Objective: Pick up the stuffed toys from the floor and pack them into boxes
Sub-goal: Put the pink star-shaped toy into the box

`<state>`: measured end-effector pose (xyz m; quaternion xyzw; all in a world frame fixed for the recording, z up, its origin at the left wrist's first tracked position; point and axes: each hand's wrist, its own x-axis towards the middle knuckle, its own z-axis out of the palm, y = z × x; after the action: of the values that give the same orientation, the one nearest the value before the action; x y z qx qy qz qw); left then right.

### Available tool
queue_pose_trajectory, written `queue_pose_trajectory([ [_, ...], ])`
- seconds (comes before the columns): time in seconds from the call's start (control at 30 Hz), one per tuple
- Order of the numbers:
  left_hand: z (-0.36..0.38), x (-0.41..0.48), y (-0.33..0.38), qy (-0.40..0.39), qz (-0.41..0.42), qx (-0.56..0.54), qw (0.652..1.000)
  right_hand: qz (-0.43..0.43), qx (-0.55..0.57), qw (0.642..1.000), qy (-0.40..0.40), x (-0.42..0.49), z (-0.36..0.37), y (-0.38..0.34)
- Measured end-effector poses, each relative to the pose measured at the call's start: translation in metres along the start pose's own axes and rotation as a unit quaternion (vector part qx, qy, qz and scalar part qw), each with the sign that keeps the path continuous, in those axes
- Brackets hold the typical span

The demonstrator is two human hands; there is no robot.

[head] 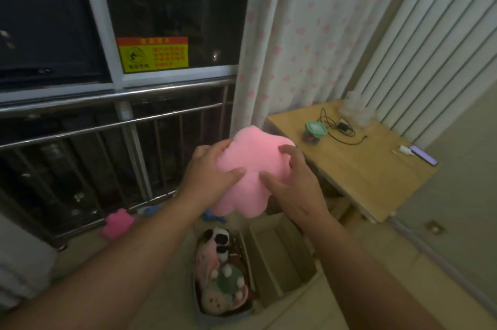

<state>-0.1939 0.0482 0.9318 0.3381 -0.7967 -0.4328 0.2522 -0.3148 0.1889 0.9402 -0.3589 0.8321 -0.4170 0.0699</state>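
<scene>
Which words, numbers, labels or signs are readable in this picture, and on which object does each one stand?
Sticker on the window glass: a red top band, rows of red characters on yellow, and a round black symbol; all too blurred to read.
White tube beside the phone on the wooden table: any print is too small to tell.
Pink stuffed toy, cardboard box: no text visible.
</scene>
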Motion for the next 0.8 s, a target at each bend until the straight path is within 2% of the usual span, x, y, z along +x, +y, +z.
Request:
queue_pose_trajectory([
  [0.23, 0.102, 0.039, 0.014, -0.051, -0.024, 0.019, 0.998, 0.050, 0.008, 0.999, -0.015, 0.038, -0.037, 0.093],
  [0.47, 0.242, 0.109, 0.001, -0.069, -0.085, 0.031, 0.994, 0.098, 0.008, 0.993, -0.072, 0.117, -0.054, 0.224],
  [0.63, 0.343, 0.164, -0.046, -0.086, -0.129, 0.050, 0.987, 0.130, 0.023, 0.987, -0.096, 0.174, -0.028, 0.334],
  [0.8, 0.435, 0.199, -0.144, -0.100, -0.153, 0.067, 0.981, 0.153, 0.015, 0.981, -0.117, 0.203, 0.042, 0.452],
])
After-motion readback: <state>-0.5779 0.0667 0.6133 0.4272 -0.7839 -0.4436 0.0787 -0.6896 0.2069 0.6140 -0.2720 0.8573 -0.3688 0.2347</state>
